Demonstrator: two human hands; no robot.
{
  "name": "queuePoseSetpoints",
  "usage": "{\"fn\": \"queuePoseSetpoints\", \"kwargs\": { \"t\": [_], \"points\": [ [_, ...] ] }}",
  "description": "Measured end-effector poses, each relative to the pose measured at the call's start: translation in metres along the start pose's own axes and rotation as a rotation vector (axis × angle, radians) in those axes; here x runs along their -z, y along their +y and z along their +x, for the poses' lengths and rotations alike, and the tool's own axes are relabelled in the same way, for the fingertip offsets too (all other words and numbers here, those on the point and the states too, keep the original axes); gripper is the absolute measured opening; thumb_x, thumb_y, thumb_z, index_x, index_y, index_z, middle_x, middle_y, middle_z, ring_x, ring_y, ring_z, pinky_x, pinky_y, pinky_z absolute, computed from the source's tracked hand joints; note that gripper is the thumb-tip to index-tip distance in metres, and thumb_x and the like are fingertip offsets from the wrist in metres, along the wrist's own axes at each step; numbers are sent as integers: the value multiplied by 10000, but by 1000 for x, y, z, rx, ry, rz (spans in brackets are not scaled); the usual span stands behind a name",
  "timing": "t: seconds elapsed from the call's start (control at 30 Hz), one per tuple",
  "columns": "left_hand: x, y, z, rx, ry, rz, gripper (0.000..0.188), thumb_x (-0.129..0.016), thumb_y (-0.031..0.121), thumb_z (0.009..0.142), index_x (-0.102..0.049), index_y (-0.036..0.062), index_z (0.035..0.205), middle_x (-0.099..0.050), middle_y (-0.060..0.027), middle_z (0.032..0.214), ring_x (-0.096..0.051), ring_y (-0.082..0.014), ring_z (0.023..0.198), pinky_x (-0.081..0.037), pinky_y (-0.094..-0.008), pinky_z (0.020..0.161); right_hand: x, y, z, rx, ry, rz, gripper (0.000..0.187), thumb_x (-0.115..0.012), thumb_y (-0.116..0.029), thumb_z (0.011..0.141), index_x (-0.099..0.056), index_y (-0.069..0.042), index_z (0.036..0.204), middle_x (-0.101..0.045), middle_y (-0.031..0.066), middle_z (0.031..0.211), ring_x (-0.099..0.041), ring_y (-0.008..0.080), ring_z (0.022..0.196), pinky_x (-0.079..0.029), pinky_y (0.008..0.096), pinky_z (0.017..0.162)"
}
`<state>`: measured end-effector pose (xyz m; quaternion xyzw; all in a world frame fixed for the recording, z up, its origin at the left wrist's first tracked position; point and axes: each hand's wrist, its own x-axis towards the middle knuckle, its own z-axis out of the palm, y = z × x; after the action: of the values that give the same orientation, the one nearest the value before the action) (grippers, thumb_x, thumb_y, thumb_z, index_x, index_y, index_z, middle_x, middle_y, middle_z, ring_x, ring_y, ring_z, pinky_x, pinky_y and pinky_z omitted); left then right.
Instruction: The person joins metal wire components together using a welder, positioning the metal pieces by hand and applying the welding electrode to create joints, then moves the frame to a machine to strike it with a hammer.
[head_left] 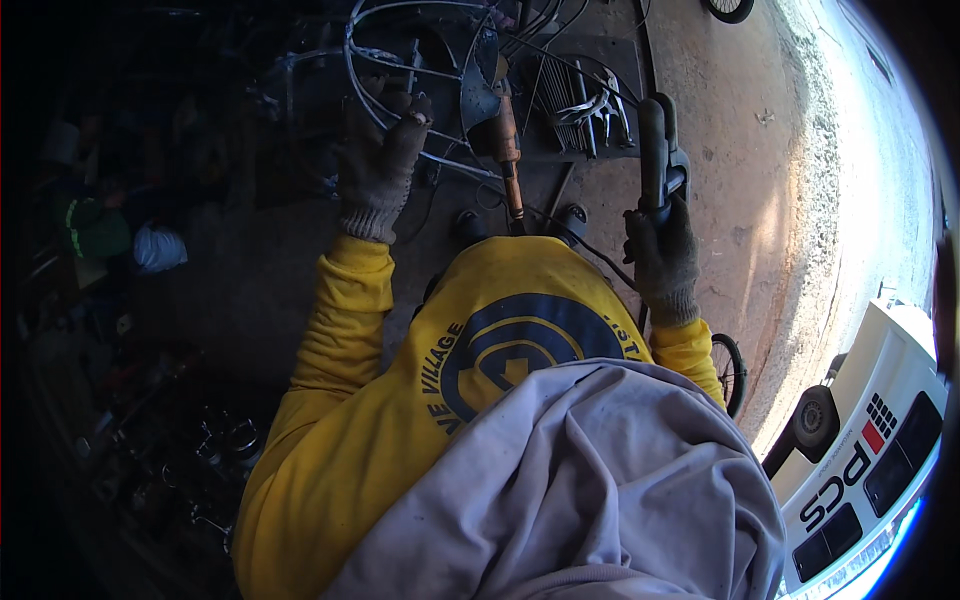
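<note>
A worn grey-brown knitted glove covers my left hand [378,175], raised at a frame of bent silver metal rod [352,45]. The rod passes behind my thumb, so the hand appears closed around it; the other fingers are partly in shadow. On the right, my gloved right hand [663,250] is closed around the lower end of a dark grey tool [654,150] with a long looped shape, held upright. Between my hands lies an orange angle grinder [507,145], its cord end pointing toward me. Silver locking pliers [603,105] rest to its right.
A dark work surface [560,145] holds the tools, with black cables around it. My sandalled feet [470,228] stand below. Bicycle wheels [729,372] and a white vehicle [860,440] are at right. Dark clutter and a white bag [158,248] lie left.
</note>
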<state>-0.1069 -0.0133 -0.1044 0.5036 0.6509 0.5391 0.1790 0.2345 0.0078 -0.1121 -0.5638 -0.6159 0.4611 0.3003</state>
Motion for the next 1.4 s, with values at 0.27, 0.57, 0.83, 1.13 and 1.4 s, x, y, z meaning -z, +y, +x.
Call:
{"fn": "queuePoseSetpoints", "kwargs": {
  "t": [0.27,0.57,0.83,1.13,1.4],
  "points": [
    [-1,-4,-2,-21,1,-50,433,-758,163,876,-560,12,1230,-612,-95,1090,-634,-195,992,-549,-315,815,9,-18,11,-458,-44,611,380,-589,-359,989,-545,-61,1221,-579,26,779,-551,115,584,-482,276,499],
    [-3,13,-3,127,1,-260,476,-752,127,875,-512,5,1267,-609,-67,1108,-634,-159,993,-565,-265,840,22,-22,22,-450,7,567,390,-614,-353,973,-541,-61,1222,-572,28,757,-548,118,575,-486,269,512],
    [-4,9,-3,163,-1,-355,452,-748,119,876,-527,19,1257,-621,-63,1089,-647,-158,994,-557,-291,818,8,-11,4,-199,21,259,365,-633,-272,957,-529,-18,1198,-598,43,779,-573,106,615,-478,260,532],
    [8,6,-6,-21,-55,49,464,-767,85,857,-579,35,1278,-661,-68,1119,-666,-196,1011,-558,-324,816,8,-18,-3,-114,-14,180,308,-658,-212,951,-532,-35,1170,-596,15,745,-570,85,590,-470,256,531],
    [1,27,1,-150,28,224,316,-676,90,935,-643,115,1248,-664,-103,1197,-673,-220,1004,-566,-344,846,8,-20,-7,-174,13,287,327,-667,-174,956,-523,-54,1224,-568,-19,741,-534,51,605,-442,228,534]
  ]
}}
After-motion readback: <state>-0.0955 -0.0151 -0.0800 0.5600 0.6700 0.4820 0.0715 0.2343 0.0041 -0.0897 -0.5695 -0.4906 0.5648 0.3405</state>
